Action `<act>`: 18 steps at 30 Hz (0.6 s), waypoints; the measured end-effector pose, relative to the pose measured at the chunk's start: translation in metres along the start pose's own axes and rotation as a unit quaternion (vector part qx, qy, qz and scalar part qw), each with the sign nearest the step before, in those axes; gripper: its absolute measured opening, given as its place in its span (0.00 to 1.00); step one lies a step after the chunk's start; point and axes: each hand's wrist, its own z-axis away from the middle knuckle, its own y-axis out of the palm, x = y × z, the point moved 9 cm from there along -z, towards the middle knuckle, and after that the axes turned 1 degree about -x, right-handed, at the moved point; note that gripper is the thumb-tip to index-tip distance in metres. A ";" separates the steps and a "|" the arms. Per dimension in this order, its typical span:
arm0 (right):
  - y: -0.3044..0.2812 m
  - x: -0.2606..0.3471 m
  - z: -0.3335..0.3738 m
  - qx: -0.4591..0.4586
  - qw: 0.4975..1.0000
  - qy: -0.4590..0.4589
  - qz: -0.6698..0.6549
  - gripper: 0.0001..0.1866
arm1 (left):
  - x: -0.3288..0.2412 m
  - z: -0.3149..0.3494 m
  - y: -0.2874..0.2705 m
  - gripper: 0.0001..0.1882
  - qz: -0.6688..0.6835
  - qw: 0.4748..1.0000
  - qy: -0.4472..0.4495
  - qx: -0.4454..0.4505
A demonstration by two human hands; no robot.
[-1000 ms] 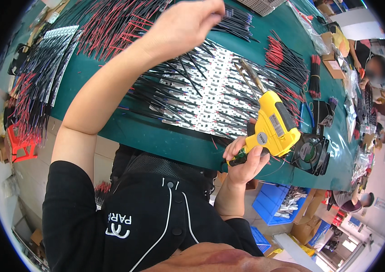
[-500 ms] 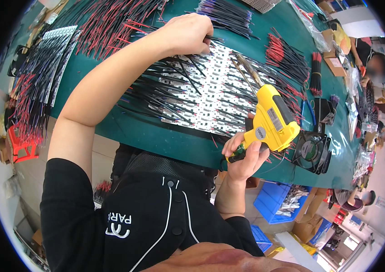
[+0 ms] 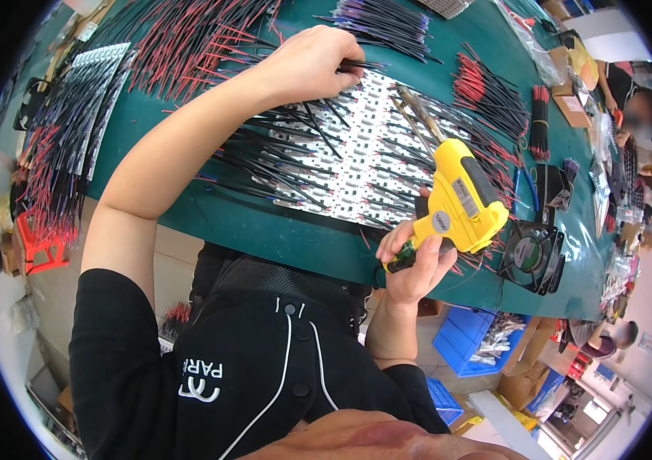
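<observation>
My right hand (image 3: 416, 268) is wrapped round the grip of a yellow soldering gun (image 3: 461, 201). Its long metal tip slants up and left over the far right part of a white panel of small circuit boards (image 3: 353, 172). Black wires (image 3: 261, 172) stick out along both sides of the panel. At the panel's far end my left hand (image 3: 317, 65) is closed in a pinch on a thin black wire (image 3: 376, 66), whose end pokes out to the right of the fingers. The fingertips partly hide where the wire meets the boards.
Bundles of red-tipped black wires (image 3: 195, 46) cover the far left of the green table (image 3: 288, 244). Purple-tipped wires (image 3: 387, 27) lie at the back. A finished-looking wired panel (image 3: 84, 100) is at the left edge. A black fan (image 3: 531, 257) stands right of the soldering gun; a blue crate (image 3: 460, 345) sits below.
My left hand has shifted very slightly, and the wire in its fingers now shows farther out to the right. The soldering gun stays almost where it was.
</observation>
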 end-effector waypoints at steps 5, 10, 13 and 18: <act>0.003 0.000 0.000 0.000 1.000 -0.008 -0.001 0.30 | -0.005 0.002 -0.002 0.08 0.031 0.996 0.069 -0.040; 0.002 0.000 -0.001 0.005 1.000 -0.005 -0.005 0.29 | -0.003 0.001 -0.001 0.08 0.058 0.997 0.041 -0.020; 0.004 -0.001 -0.001 -0.003 1.000 0.005 0.009 0.29 | 0.001 0.001 0.000 0.08 0.051 0.999 0.003 -0.013; 0.011 -0.007 0.000 0.031 0.998 0.011 0.052 0.23 | 0.001 0.003 -0.002 0.10 0.030 0.999 -0.032 -0.027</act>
